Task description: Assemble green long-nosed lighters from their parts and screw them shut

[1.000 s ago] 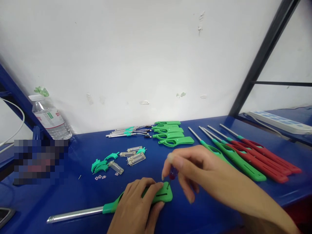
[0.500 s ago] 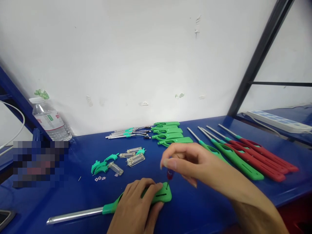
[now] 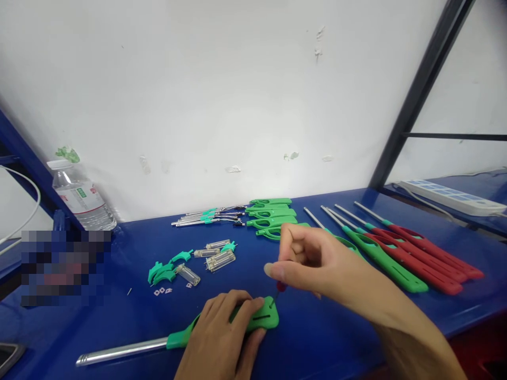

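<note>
A green long-nosed gas lighter (image 3: 265,315) lies flat on the blue table, its metal barrel pointing left. My left hand (image 3: 224,332) is closed around its handle and presses it down. In my right hand (image 3: 312,261) I hold a small screwdriver (image 3: 281,286) with a dark red handle, mostly hidden by my fingers. Its thin shaft slants down to a hole near the end of the lighter's handle. Left of the hands lie teal triggers (image 3: 163,273), clear fuel tanks (image 3: 220,260) and tiny pale pieces (image 3: 162,291).
Several green handle shells (image 3: 273,212) and metal barrels with wires (image 3: 209,216) lie by the wall. Green lighters (image 3: 390,262) and red lighters (image 3: 431,250) rest at right. A water bottle (image 3: 85,198) stands at left, and a power strip (image 3: 455,198) lies far right.
My right hand has shifted slightly right and its fingers have curled more, tilting the screwdriver's handle to the right. My left hand and the lighter have stayed in place.
</note>
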Action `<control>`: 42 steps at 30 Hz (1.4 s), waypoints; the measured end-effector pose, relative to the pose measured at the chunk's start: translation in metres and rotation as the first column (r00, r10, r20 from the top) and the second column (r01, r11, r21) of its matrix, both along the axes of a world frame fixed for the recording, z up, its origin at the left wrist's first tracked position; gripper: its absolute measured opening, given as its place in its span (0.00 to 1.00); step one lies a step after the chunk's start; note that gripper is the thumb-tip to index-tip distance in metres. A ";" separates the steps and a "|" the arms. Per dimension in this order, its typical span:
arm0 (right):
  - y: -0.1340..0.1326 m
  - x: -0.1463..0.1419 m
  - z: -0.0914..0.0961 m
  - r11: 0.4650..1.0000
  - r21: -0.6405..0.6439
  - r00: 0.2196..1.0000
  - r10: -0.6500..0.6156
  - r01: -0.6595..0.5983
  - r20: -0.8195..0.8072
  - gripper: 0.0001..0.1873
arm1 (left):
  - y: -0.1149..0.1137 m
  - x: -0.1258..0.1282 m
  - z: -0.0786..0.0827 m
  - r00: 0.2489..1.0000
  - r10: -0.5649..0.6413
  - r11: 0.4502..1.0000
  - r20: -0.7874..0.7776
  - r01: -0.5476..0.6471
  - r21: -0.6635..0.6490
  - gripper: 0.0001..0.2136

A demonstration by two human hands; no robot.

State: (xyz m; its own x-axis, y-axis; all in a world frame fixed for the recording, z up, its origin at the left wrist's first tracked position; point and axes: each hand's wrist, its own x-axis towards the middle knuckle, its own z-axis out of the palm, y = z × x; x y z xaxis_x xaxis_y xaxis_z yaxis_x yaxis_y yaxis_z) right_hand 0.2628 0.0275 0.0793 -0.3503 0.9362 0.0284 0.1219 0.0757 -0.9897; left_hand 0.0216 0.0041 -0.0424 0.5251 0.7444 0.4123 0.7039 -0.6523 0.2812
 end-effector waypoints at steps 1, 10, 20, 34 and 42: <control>0.001 0.001 0.000 0.999 -0.002 0.999 0.041 -0.041 0.002 0.22 | 0.000 0.000 0.000 1.000 -0.001 1.000 -0.003 0.001 -0.003 0.18; 0.012 0.018 -0.010 0.953 0.006 0.950 0.302 -0.302 -0.081 0.25 | 0.002 0.001 -0.004 1.000 -0.016 1.000 -0.005 0.016 0.026 0.17; 0.011 0.011 -0.009 0.983 -0.074 0.978 0.156 -0.167 -0.136 0.15 | 0.003 0.000 -0.003 1.000 -0.022 0.999 -0.006 0.022 0.039 0.19; 0.006 0.007 -0.009 0.986 -0.096 0.980 0.124 -0.140 -0.155 0.17 | 0.003 -0.001 -0.003 1.000 -0.022 0.999 -0.016 0.022 0.044 0.20; 0.003 0.010 -0.005 0.978 -0.041 0.977 0.200 -0.204 -0.076 0.16 | 0.002 0.001 -0.005 1.000 -0.020 0.999 -0.014 0.021 0.038 0.18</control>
